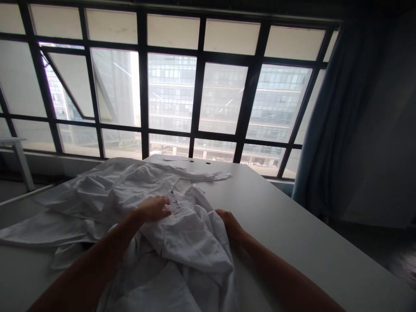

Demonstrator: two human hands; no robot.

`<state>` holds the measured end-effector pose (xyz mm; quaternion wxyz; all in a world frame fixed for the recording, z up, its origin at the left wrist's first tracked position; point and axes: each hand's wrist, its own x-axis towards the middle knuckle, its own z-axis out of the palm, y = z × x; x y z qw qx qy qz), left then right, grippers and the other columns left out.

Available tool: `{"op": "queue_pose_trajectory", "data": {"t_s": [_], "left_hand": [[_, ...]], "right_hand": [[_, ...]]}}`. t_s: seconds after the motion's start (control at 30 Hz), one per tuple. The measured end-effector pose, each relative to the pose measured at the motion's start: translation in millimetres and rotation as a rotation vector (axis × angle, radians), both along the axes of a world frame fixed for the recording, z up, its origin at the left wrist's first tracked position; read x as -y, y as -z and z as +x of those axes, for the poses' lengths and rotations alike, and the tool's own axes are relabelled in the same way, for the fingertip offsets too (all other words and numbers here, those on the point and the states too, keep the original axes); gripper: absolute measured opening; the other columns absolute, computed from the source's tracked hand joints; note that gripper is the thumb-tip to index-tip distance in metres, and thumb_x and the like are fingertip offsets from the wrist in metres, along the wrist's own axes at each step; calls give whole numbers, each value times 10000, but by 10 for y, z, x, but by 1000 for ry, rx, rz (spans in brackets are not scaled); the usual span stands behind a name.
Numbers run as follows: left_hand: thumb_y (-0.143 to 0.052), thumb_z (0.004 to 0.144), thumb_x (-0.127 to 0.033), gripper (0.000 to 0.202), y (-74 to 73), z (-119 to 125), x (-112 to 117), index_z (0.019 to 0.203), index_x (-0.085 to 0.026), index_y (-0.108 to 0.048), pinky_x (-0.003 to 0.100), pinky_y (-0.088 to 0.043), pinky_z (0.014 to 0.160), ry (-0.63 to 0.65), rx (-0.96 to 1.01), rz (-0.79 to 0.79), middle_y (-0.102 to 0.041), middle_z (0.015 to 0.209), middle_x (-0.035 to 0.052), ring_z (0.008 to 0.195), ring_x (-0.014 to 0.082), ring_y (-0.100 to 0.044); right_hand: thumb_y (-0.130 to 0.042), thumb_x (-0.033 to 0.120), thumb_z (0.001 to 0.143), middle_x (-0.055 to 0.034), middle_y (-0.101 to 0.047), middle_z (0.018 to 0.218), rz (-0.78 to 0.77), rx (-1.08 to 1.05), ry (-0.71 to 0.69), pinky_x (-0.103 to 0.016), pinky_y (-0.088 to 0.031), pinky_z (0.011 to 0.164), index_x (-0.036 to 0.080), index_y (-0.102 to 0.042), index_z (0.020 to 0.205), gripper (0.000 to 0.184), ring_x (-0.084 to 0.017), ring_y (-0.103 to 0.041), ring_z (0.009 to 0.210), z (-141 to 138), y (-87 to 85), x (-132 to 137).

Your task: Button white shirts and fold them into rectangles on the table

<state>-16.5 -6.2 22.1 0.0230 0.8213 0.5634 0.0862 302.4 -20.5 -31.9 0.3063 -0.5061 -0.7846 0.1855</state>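
Note:
A crumpled white garment (130, 195), like a shirt or coat, lies spread over the left half of a white table (292, 225). My left hand (152, 209) rests on top of the fabric near its middle, fingers curled and pinching a fold. My right hand (229, 223) grips the cloth's right edge, its fingers tucked into the material. A sleeve (208, 176) stretches toward the table's far side.
A large window with dark frames (195, 95) fills the wall beyond the table. A dark blue curtain (328, 130) hangs at the right. Another white table's leg (21, 160) stands at the far left. Two small holes (208, 163) mark the table's far edge.

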Motion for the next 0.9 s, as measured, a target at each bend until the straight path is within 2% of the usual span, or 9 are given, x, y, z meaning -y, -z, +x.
{"op": "queue_pose_trajectory", "data": {"t_s": [0.07, 0.2, 0.3, 0.4, 0.53, 0.63, 0.7, 0.8, 0.9], "left_hand": [[-687, 775, -431, 518, 88, -97, -60, 1235, -200, -634, 450, -376, 1048, -46, -64, -30, -593, 1336, 149, 1246, 335, -529], [-719, 712, -519, 729, 213, -205, -136, 1349, -211, -543, 536, -232, 1120, -114, -72, -67, -464, 1461, 175, 1355, 374, -402], [-704, 705, -554, 779, 295, -230, -212, 1380, -219, -511, 535, -235, 1116, -118, -33, -74, -483, 1446, 174, 1347, 382, -413], [-674, 730, -549, 732, 355, -240, -306, 1357, -198, -537, 492, -339, 1061, -159, -11, -42, -552, 1376, 191, 1289, 384, -482], [-636, 765, -386, 581, 349, -280, -402, 1289, -139, -596, 394, -467, 944, -143, 126, 29, -667, 1209, 186, 1133, 335, -619], [-637, 719, -274, 510, 316, -309, -434, 1216, -161, -649, 318, -499, 915, 52, 382, -45, -707, 1135, 126, 1075, 267, -654], [-652, 700, -284, 452, 306, -303, -445, 1140, -185, -684, 320, -508, 916, 172, 534, -55, -714, 1112, 101, 1073, 258, -651], [-666, 711, -356, 366, 304, -265, -458, 1034, -189, -707, 374, -518, 911, 236, 650, 29, -728, 1052, 96, 1032, 273, -661], [-634, 746, -390, 340, 279, -248, -457, 1004, -179, -703, 387, -522, 913, 234, 659, 145, -729, 1060, 97, 1017, 271, -670]], "right_hand": [[-512, 276, 769, -65, -722, 768, 49, -108, 58, -283, -450, 664, 139, -689, 712, 231, -220, -620, 756, 52, -73, -42], [-560, 394, 754, -21, -643, 628, 110, -570, 161, -267, -425, 562, 159, -627, 677, 256, -167, -539, 614, 222, -292, -9], [-604, 482, 769, -13, -645, 697, -127, -774, -97, -269, -459, 550, 168, -654, 803, 319, -143, -542, 587, 311, -456, 118], [-729, 448, 709, -62, -689, 925, -278, -577, -326, -323, -533, 664, 168, -689, 952, 373, -184, -628, 745, 367, -485, 162], [-767, 339, 691, -157, -603, 1261, -154, -237, -153, -378, -554, 790, 162, -668, 1158, 509, -222, -649, 899, 467, -231, -9], [-754, 310, 692, -206, -393, 1485, -63, -42, -93, -394, -547, 833, 179, -461, 1434, 808, -251, -639, 984, 487, -16, -153], [-751, 306, 693, -204, -320, 1534, 23, 57, -110, -421, -500, 935, 180, -356, 1500, 908, -301, -577, 1140, 439, 49, -187], [-712, 297, 729, -160, -474, 1443, 64, 203, -179, -419, -444, 999, 199, -519, 1388, 693, -316, -538, 1208, 297, 31, -133], [-668, 238, 729, -104, -671, 1143, 69, 267, -275, -319, -499, 836, 186, -707, 1004, 283, -245, -649, 948, 147, -46, -25]]}}
